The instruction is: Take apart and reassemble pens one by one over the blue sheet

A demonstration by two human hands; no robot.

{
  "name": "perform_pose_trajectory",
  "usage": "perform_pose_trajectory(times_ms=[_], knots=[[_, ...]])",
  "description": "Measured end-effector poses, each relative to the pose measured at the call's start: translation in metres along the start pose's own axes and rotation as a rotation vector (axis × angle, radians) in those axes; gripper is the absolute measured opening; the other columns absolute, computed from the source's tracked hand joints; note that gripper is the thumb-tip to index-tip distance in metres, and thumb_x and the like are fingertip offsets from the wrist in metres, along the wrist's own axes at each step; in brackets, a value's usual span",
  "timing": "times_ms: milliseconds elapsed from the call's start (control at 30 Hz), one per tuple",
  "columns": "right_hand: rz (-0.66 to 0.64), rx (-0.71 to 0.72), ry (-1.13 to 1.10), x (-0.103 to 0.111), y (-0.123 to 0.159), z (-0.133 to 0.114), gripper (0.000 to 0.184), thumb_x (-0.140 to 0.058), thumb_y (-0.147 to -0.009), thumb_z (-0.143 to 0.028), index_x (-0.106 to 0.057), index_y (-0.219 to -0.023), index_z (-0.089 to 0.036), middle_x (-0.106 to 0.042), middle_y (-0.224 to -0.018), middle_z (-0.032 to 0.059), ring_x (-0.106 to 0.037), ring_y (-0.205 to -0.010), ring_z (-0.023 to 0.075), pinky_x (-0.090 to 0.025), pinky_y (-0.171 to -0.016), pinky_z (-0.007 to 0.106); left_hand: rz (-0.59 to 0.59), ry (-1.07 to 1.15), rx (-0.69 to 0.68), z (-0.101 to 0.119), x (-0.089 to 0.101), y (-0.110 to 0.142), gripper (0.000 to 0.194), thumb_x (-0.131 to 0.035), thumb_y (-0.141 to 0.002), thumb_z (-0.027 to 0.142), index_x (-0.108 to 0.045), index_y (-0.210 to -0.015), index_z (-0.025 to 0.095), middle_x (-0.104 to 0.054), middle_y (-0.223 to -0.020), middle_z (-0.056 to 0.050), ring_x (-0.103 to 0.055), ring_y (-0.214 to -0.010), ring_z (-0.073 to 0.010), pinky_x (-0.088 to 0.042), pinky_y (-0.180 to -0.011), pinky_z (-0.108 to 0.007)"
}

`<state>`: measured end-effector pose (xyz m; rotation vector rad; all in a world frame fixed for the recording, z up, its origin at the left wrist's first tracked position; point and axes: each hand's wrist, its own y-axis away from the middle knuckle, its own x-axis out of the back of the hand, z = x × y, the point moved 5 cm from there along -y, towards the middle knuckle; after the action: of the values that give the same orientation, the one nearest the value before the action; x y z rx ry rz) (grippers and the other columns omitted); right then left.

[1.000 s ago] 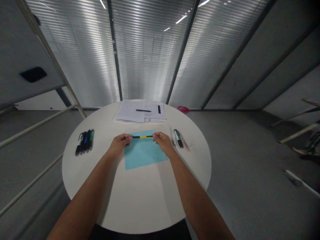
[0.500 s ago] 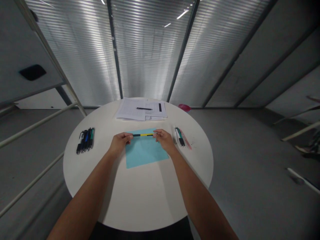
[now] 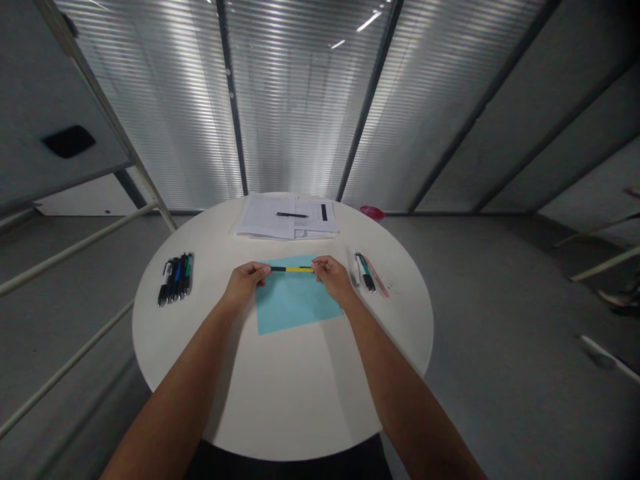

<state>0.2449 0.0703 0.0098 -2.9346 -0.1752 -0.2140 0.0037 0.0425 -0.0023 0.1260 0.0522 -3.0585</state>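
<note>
A yellow and black pen [image 3: 295,269] lies level between my two hands, over a light blue sheet of paper [image 3: 297,303]. My left hand [image 3: 247,280] pinches its black end between thumb and fingers. At the yellow end, my right hand [image 3: 330,275] has thumb and fingertips closed on it, and they hide that tip. Just right of my right hand are several loose pens [image 3: 367,272], one green and black, beside a pinkish strip [image 3: 379,278].
On the white round table [image 3: 290,400], a row of several pens [image 3: 175,279] lies at the left. Printed papers [image 3: 265,217] with a dark pen [image 3: 293,215] on top are at the far edge. A pale metal frame [image 3: 80,250] stands to the left.
The whole view has shifted slightly, so the table appears a little further right. My right fingers have drawn in closer around the pen's yellow end; my left hand keeps its hold.
</note>
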Motion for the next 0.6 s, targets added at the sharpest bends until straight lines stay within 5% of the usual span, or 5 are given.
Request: perform_pose_trajectory(times_ms=[133, 333, 400, 500, 600], knots=[[-0.004, 0.000, 0.004, 0.0019, 0.0024, -0.0041, 0.036, -0.063, -0.073, -0.048, -0.060, -0.096, -0.021, -0.065, -0.088, 0.0018, -0.053, -0.061, 0.0101, -0.041, -0.058, 0.025, -0.003, 0.024, -0.002, 0.0004, 0.0000, 0.0005, 0.030, -0.076, -0.065, 0.039, -0.069, -0.076, 0.012, -0.058, -0.060, -0.003, -0.051, -0.054, -0.0112, -0.040, -0.056, -0.027], [-0.045, -0.028, 0.005, -0.0007, 0.0003, 0.0001, 0.032, -0.054, -0.080, -0.050, -0.058, -0.077, -0.019, -0.059, -0.059, -0.0001, -0.050, -0.055, 0.0120, -0.040, -0.057, 0.027, -0.010, 0.026, -0.009, 0.0007, -0.0016, 0.0006, 0.029, -0.075, -0.066, 0.038, -0.069, -0.078, 0.013, -0.057, -0.058, -0.002, -0.050, -0.054, -0.0112, -0.038, -0.056, -0.026], [-0.022, 0.003, -0.024, 0.0005, 0.0001, -0.0006, 0.028, -0.063, -0.073, -0.044, -0.058, -0.086, -0.020, -0.062, -0.070, 0.0005, -0.051, -0.059, 0.0117, -0.041, -0.059, 0.027, -0.010, 0.021, -0.013, 0.0010, -0.0020, 0.0006, 0.029, -0.074, -0.066, 0.039, -0.069, -0.077, 0.013, -0.056, -0.057, -0.002, -0.049, -0.053, -0.0111, -0.038, -0.055, -0.026], [0.010, 0.044, -0.077, 0.0034, 0.0011, -0.0035, 0.045, -0.070, -0.063, -0.034, -0.056, -0.105, -0.023, -0.063, -0.097, 0.0027, -0.053, -0.063, 0.0099, -0.042, -0.062, 0.026, -0.006, 0.022, -0.024, 0.0022, -0.0024, 0.0009, 0.030, -0.075, -0.065, 0.039, -0.068, -0.077, 0.012, -0.056, -0.057, -0.001, -0.048, -0.052, -0.0108, -0.038, -0.054, -0.026], [0.013, 0.001, -0.075, 0.0044, 0.0018, -0.0026, 0.037, -0.064, -0.070, -0.040, -0.058, -0.102, -0.022, -0.064, -0.094, 0.0029, -0.055, -0.063, 0.0103, -0.043, -0.063, 0.027, -0.013, 0.024, -0.022, 0.0044, -0.0037, 0.0021, 0.029, -0.075, -0.065, 0.038, -0.068, -0.077, 0.013, -0.055, -0.056, 0.000, -0.047, -0.051, -0.0105, -0.036, -0.053, -0.026]])
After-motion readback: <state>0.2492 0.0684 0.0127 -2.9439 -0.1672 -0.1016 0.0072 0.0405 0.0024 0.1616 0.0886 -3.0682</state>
